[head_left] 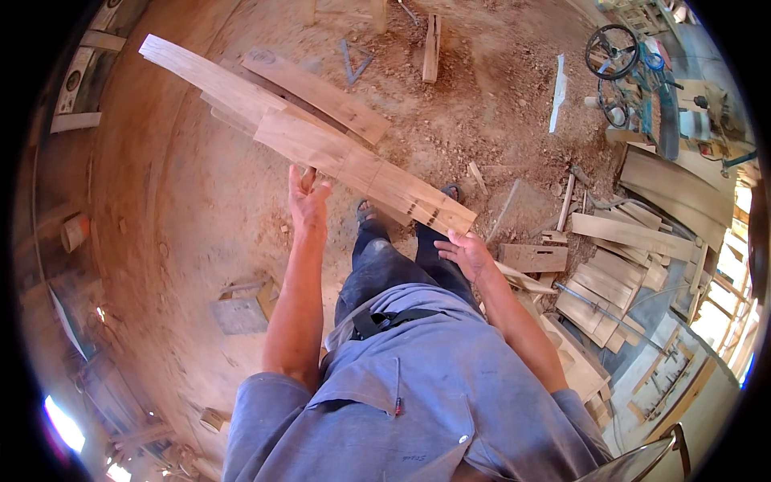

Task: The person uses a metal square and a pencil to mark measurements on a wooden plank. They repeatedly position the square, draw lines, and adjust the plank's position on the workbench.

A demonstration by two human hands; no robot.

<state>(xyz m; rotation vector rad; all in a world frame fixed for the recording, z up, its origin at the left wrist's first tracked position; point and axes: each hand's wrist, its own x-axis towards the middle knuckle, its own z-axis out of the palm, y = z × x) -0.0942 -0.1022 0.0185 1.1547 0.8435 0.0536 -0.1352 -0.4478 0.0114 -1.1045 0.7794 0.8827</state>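
A long pale wooden board (353, 165) slants from the upper left down to my right hand; its left part is narrower, and dark marks show near its right end. My right hand (467, 253) grips that right end, thumb on the face and other fingers partly curled below. At the board's lower edge, my left hand (307, 205) supports it with fingers reaching up under the wood; their tips are partly hidden. Just beyond lies another plank (321, 92), partly covered by the held board.
Stacked boards (598, 293) lie at the right beside a hammer (568, 197). A machine with black handwheels (612, 52) stands at the upper right. A wood block (432, 48) and a blue-grey triangular frame (353, 63) rest on the dusty floor. A box-like piece (241, 313) is left of my legs.
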